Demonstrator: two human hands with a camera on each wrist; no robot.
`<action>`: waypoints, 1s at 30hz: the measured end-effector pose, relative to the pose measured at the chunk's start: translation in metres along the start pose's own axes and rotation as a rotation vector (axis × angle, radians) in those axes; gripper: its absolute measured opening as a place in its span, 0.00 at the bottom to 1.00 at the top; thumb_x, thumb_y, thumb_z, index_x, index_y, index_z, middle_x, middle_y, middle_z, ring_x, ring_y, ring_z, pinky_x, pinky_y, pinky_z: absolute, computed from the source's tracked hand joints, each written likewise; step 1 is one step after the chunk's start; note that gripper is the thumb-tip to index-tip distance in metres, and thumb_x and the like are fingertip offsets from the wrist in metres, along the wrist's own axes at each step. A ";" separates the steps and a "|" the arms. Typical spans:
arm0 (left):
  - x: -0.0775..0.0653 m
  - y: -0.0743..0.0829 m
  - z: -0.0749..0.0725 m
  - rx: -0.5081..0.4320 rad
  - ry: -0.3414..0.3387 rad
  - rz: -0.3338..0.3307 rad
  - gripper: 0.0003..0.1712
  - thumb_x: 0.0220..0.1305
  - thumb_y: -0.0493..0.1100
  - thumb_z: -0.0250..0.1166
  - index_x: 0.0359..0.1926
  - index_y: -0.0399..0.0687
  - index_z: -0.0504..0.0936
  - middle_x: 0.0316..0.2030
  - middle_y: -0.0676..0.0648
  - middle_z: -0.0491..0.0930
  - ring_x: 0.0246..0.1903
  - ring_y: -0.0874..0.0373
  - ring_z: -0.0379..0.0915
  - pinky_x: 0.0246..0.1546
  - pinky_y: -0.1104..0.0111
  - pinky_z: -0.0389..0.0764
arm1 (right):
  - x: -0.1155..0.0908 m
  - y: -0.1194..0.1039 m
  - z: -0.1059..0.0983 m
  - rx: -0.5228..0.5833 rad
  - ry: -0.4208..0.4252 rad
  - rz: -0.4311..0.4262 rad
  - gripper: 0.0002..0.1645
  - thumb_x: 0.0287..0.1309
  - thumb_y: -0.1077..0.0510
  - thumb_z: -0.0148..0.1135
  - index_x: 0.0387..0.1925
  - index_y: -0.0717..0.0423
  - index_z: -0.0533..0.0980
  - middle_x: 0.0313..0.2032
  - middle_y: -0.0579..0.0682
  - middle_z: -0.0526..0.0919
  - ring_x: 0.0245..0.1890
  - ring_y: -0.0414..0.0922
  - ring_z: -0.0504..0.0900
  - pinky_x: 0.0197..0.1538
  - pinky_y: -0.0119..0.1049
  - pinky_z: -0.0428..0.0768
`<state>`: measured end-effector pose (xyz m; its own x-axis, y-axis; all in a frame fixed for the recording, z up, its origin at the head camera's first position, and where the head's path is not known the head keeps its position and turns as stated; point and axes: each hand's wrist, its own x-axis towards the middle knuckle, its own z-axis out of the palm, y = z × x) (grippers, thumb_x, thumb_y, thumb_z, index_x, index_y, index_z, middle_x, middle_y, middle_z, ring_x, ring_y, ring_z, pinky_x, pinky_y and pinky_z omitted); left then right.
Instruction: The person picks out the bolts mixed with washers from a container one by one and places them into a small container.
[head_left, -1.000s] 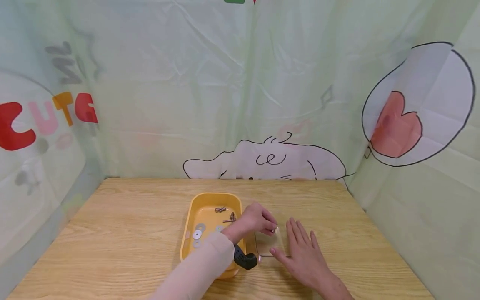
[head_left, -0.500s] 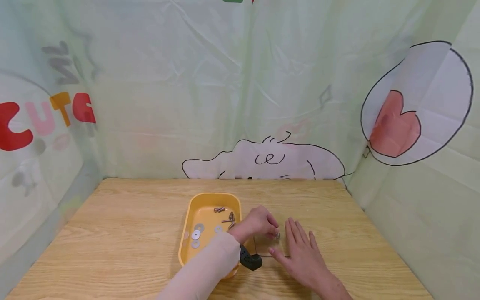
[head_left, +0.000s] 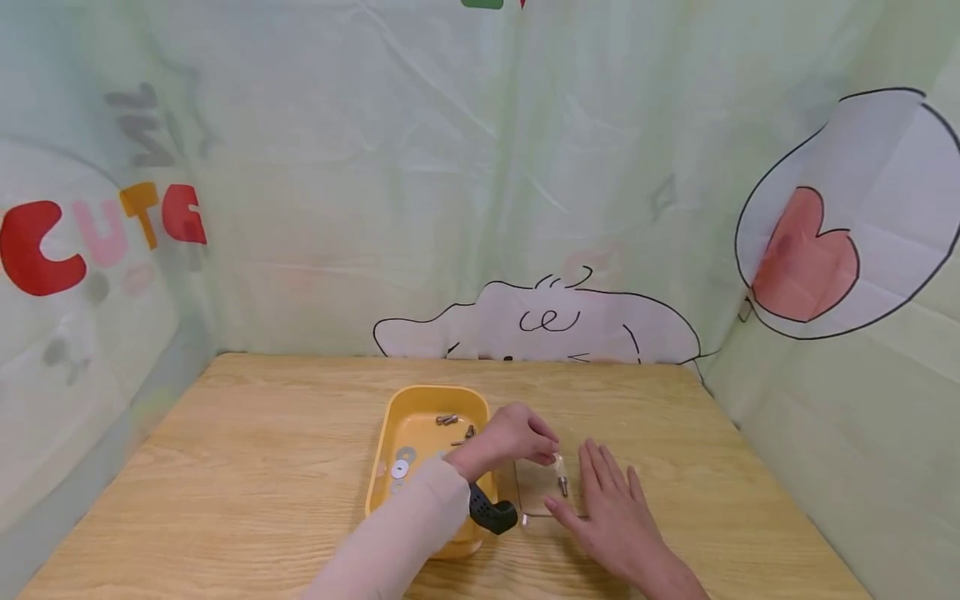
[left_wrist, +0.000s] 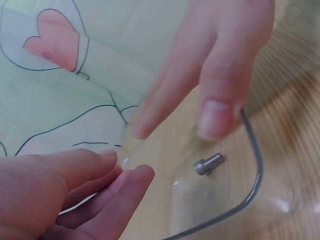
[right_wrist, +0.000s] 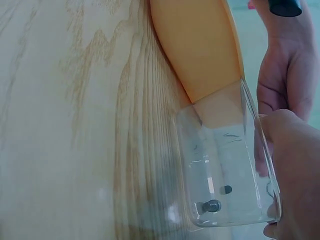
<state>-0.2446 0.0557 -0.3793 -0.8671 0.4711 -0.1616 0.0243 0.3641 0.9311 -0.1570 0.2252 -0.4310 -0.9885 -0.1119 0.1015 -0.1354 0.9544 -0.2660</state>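
Observation:
A clear plastic box (head_left: pixel 536 492) stands on the table, with a short metal bolt (left_wrist: pixel 209 164) lying in it. My left hand (head_left: pixel 519 435) hovers over the box's left part, its fingers loosely bent and nothing between the fingertips. In the left wrist view the thumb and forefinger are apart, beside the bolt. Along the box's right side lies my right hand (head_left: pixel 618 517), its fingers straight. Its thumb (left_wrist: pixel 218 117) reaches over the near rim. From the right wrist camera, the thumb and fingertips touch the box's rim, and the bolt sits near one end wall.
Left of the box stands a yellow tray (head_left: pixel 372 475) holding several bolts (head_left: pixel 447 420) and washers (head_left: pixel 400 469). The left forearm crosses it and hides part. A black wrist device (head_left: pixel 492 510) hangs at the left wrist. A printed curtain (head_left: pixel 337 208) surrounds the wooden table (head_left: pixel 247 467).
The bolt has left the left hand's fingertips and now lies in the clear box, lower than the fingers. The left hand has drawn back slightly; the right hand stays at the box.

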 end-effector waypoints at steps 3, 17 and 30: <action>0.000 0.001 -0.006 0.015 -0.002 0.002 0.07 0.63 0.37 0.67 0.39 0.38 0.88 0.31 0.46 0.87 0.32 0.56 0.87 0.45 0.62 0.87 | -0.001 0.001 0.000 -0.008 0.014 -0.001 0.60 0.63 0.23 0.46 0.75 0.67 0.50 0.77 0.65 0.49 0.76 0.65 0.48 0.71 0.73 0.46; -0.006 -0.011 -0.038 -0.106 0.013 -0.010 0.11 0.64 0.39 0.67 0.43 0.37 0.86 0.33 0.44 0.88 0.37 0.50 0.88 0.49 0.57 0.86 | 0.000 -0.009 -0.007 0.018 0.064 -0.046 0.56 0.66 0.27 0.45 0.75 0.65 0.50 0.76 0.64 0.51 0.77 0.63 0.47 0.72 0.71 0.42; -0.011 -0.020 -0.065 -0.195 0.062 -0.001 0.12 0.64 0.36 0.66 0.47 0.33 0.84 0.37 0.39 0.88 0.42 0.47 0.87 0.48 0.59 0.86 | 0.001 -0.039 -0.007 0.033 0.082 -0.153 0.53 0.65 0.30 0.52 0.75 0.63 0.53 0.77 0.58 0.50 0.78 0.59 0.47 0.75 0.66 0.42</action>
<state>-0.2677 -0.0091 -0.3748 -0.8964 0.4179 -0.1477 -0.0681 0.1995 0.9775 -0.1520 0.1897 -0.4134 -0.9477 -0.2309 0.2205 -0.2872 0.9182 -0.2730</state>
